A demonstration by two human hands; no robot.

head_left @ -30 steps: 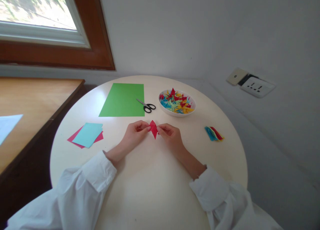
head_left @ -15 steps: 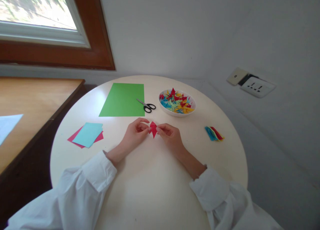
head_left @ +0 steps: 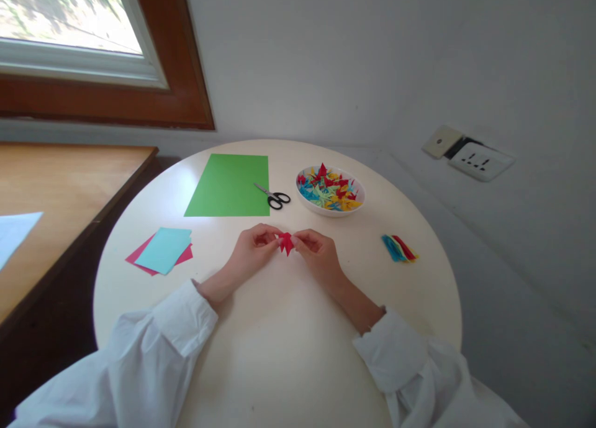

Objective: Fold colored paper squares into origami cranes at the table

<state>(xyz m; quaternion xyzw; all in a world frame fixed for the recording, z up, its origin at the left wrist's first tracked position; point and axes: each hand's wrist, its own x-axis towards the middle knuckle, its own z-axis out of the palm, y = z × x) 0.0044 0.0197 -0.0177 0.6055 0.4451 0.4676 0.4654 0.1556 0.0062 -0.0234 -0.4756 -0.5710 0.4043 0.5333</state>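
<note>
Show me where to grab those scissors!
Probably by the black handles, coming from the near right: the loops lie that way, just past the edge of the green sheet, while the pointed blades face away over it.

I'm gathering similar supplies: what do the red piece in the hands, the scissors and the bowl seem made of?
Red piece: apparently matte paper, judging by its crisp folded points. Scissors: grey blades, likely metal; black handles, probably plastic. Bowl: smooth and white, plastic or ceramic; the look leaves it open.
</note>
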